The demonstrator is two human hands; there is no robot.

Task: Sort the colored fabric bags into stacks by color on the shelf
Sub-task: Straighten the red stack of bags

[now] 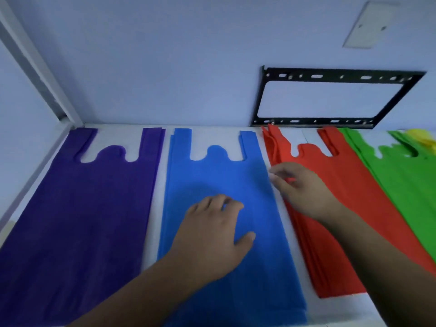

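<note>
On the white shelf [155,197] under a pale wall, purple, blue, red and green stacks lie sorted; the left hand [212,234] presses spread flat on the blue stack [212,175] at six o'clock while the right hand [299,192], fingers loosely curled, nudges its three-o'clock edge, likely squaring it next.

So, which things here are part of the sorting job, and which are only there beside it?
Part of the job: purple stack, blue stack, red stack, green stack, yellow bags, white shelf, left hand, right hand.

Just there: black wall bracket, wall plate.
</note>
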